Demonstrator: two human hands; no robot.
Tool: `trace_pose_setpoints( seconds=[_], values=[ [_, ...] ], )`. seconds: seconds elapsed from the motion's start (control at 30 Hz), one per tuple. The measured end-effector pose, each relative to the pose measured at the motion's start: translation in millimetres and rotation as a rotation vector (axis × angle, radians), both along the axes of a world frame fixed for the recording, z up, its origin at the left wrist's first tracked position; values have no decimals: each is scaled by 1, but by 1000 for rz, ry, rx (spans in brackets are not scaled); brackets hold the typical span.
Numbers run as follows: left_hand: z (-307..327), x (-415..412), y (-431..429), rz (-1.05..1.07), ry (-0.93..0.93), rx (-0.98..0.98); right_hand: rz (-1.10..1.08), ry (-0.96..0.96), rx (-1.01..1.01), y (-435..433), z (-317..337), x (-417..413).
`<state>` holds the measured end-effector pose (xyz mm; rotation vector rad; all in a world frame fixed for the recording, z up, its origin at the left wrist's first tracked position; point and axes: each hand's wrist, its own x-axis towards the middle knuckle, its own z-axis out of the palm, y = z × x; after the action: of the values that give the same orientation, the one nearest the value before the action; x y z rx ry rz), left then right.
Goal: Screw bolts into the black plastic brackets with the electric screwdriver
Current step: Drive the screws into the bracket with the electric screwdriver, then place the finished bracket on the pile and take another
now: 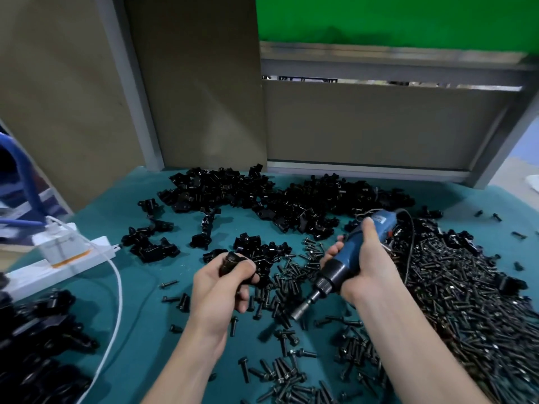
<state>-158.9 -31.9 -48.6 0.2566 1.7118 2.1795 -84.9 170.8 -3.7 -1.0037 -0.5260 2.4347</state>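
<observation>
Left hand [224, 282] mostly hides a likely bracket [232, 261]; right hand [369, 266] grips screwdriver [334, 276]

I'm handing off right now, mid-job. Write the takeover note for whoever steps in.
Left hand grips one black bracket.
Right hand grips the electric screwdriver; its socket tip angles down over the loose bolts, clear of the bracket.
The bracket pile lies at the back, the big bolt heap on the right.
Dark parts at the lower left may be finished ones; too blurred to tell.
Done: cannot count.
Left: bolt the held bracket, then work through the back pile.
</observation>
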Motion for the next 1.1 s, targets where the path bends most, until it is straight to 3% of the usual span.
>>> trace_pose_setpoints(
  seconds=[0.2, 0.53, 0.67, 0.77, 0.9, 1.0, 1.1],
  values=[
    [0, -1, -2, 23, -22, 7, 67, -43, 64, -9, 13, 13],
    [-1, 4, -11, 30, -33, 6, 124, -362, 232, -25, -4, 33],
    [3, 10, -13, 75, 122, -89, 94, -335, 261, -39, -2, 40],
    [12, 15, -12, 230, 100, 45, 65, -382, 541, -61, 10, 53],
    [38, 19, -11, 331, -10, 170, 334, -245, 887, -112, 38, 47],
    [62, 34, -19, 288, 82, 147, 542, -151, 1055, -148, 50, 29],
    [75, 47, -49, 312, 235, 25, 578, 20, 1096, -180, 55, 16]
  ],
)
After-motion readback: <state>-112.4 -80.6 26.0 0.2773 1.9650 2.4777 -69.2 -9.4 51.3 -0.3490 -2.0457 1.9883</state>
